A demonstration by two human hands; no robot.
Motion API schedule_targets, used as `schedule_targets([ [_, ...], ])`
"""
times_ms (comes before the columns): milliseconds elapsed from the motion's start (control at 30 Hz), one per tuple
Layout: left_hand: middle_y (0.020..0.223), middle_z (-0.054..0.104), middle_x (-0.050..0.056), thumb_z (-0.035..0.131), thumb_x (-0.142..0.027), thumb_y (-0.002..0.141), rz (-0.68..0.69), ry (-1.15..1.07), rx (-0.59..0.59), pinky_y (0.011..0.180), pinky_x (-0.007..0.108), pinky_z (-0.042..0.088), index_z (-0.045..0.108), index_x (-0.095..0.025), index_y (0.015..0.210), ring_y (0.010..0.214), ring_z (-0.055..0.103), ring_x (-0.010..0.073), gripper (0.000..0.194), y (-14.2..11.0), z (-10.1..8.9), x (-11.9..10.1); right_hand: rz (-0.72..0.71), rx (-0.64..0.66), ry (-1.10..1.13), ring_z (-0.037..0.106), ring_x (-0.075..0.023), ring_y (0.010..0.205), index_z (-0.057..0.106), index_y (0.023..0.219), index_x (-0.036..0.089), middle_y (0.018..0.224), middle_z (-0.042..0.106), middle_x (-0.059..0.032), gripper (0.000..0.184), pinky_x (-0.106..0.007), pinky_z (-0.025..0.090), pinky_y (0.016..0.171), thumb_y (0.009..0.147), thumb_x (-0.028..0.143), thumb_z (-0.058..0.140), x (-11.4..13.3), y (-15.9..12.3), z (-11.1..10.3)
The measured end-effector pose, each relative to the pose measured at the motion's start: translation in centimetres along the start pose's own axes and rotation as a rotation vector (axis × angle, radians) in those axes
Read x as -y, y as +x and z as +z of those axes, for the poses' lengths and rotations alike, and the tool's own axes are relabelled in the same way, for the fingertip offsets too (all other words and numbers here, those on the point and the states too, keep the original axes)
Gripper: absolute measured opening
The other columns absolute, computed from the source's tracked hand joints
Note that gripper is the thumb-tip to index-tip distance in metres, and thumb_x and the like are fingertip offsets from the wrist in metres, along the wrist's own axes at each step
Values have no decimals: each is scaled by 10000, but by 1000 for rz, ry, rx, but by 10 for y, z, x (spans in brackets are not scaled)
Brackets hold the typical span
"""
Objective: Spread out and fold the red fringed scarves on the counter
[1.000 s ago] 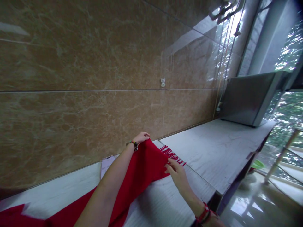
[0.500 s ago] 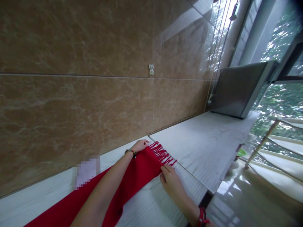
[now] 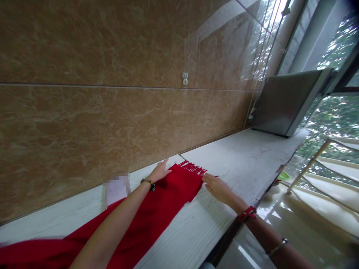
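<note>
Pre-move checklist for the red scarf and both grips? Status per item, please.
1. Left grip at the wall-side edge of the scarf: ok, thumb and fingers spread.
2. Right grip at the opposite corner, by the fringe: ok.
3. Right grip pinching cloth: cannot tell, the contact is too small to read.
4. Scarf's near edge straight: not ok, it steps inward below the right grip.
5. Whole fringe visible: not ok, the right grip hides part of it.
6. Scarf clear of the pale flat item by the wall: cannot tell, the item is pixelated.
</note>
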State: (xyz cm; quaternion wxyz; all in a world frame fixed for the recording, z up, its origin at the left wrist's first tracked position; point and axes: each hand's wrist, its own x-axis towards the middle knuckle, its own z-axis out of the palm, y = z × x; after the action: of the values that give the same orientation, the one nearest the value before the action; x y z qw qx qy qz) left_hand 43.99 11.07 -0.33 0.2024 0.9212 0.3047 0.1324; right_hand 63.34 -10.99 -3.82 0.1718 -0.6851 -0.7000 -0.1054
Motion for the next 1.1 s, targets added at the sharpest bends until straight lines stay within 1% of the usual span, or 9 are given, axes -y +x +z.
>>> schedule_targets([
  [167,1296,355,183,514,-358,751,-59,81,-52,932,411,325,268,-165,1322,1148,410,289,651,-41,-2,-4,21,-14,23,469,-193,1102,579,1046,126,1140,561,-106,347,-363,377,949,775,78,367,11,-8,-2],
  [267,1384,234,156,503,-346,767,0,232,-91,959,481,266,268,-243,1326,1257,236,315,616,-84,2,-16,59,5,30,504,-177,1048,616,927,147,1088,585,-93,309,-345,394,922,759,54,373,14,-9,-4],
  [367,1431,163,100,441,-428,796,47,301,-48,977,493,241,257,-301,1326,1298,126,297,576,-133,5,-30,94,-104,29,492,-193,1052,615,855,152,1098,569,-103,257,-377,394,906,761,66,391,23,-6,-7],
  [433,1439,156,77,435,-516,769,65,314,22,975,509,239,263,-331,1322,1297,135,303,607,-165,6,-34,32,-151,57,465,-202,1085,600,913,147,1132,547,-111,245,-394,380,918,767,85,413,35,-2,-10],
  [533,1425,209,69,491,-537,712,16,383,58,961,545,236,264,-352,1319,1283,182,323,674,-209,5,-28,-129,-72,117,427,-196,1137,561,1056,171,1176,529,-91,286,-413,337,959,800,142,437,60,4,-11],
  [733,1394,285,76,496,-482,709,-107,596,-169,936,549,261,309,-339,1305,1254,262,319,640,-295,-14,20,-237,80,160,426,-179,1146,504,1173,200,1215,512,-70,330,-387,341,966,864,221,389,82,2,2],
  [900,1356,356,90,394,-493,753,-248,703,-342,904,528,311,372,-286,1284,1212,334,318,571,-364,-37,75,-46,-31,143,513,-182,1005,537,1090,212,1146,524,-69,261,-370,430,855,866,303,442,84,0,9],
  [1000,1344,358,124,342,-486,785,-352,669,-377,896,490,352,330,-209,1311,1192,359,312,595,-382,-52,104,-5,-63,145,531,-172,929,509,1089,178,1114,514,-73,259,-375,458,784,874,305,439,91,3,9],
  [1100,1362,295,159,343,-481,803,-339,601,-393,921,432,360,285,-153,1324,1194,360,287,618,-378,-66,126,8,-74,146,532,-168,916,511,1083,186,1116,512,-73,254,-366,462,776,865,304,459,100,4,10],
])
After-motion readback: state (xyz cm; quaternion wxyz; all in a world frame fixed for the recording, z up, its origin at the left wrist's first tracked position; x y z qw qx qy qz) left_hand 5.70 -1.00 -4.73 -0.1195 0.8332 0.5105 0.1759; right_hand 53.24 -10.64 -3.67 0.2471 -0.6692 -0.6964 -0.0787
